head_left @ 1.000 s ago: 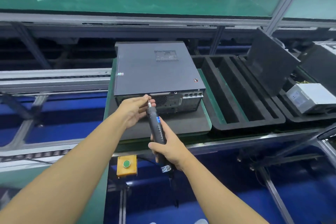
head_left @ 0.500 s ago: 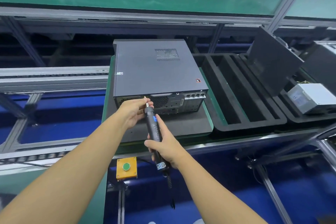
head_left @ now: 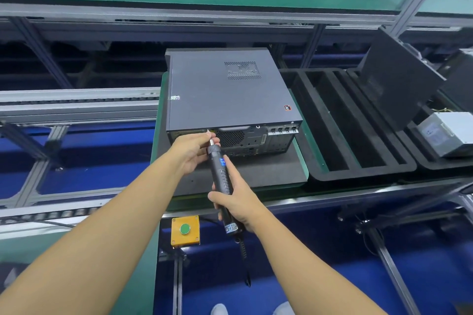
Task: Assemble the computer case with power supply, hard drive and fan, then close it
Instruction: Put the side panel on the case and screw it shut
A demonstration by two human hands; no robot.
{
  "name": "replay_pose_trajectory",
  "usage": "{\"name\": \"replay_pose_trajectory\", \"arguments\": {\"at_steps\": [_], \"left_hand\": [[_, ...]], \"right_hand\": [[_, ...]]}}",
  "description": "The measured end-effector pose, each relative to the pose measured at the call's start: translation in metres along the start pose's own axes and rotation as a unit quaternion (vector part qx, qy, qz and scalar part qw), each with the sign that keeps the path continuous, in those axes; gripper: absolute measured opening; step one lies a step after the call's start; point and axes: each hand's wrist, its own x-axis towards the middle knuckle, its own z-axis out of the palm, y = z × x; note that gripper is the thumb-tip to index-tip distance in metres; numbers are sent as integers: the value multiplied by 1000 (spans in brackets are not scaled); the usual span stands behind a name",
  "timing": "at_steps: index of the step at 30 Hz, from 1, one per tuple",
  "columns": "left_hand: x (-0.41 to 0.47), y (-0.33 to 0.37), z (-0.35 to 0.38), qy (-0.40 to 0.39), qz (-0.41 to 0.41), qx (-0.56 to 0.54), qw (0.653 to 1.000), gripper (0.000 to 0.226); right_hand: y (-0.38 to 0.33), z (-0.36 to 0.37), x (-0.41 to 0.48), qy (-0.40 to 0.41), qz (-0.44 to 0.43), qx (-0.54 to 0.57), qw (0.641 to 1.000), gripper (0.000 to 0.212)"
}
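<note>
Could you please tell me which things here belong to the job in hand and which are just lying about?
In use: computer case, closed, on its foam pad; electric screwdriver, gripped by the right hand, tip at the case's rear edge; left hand pinching at the tip.
Lying about: slotted foam tray; leaning dark panel; grey power supply; yellow button box.

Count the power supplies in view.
1: the power supply sits in the far-right tray, right of the case. Another may be hidden inside the case.
</note>
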Motion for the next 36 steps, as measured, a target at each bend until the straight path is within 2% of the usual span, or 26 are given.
{"name": "replay_pose_trajectory", "arguments": {"at_steps": [8,12,18,31,36], "left_hand": [[-1,1,3,-2,11,-18,1000,18],[-7,-4,-1,-41,-17,-17,999,29],[-15,-11,-5,-78,-24,-60,995,30],[-17,-14,-7,-87,-35,-73,993,43],[-13,-9,-6,-62,-23,-110,992,32]], "right_hand": [[-8,3,2,-4,8,30,1000,102],[-7,11,3,-6,3,63,998,99],[-7,14,2,3,3,55,998,100],[-11,15,1,-3,-15,63,998,102],[-8,16,4,-5,-25,70,997,92]]}}
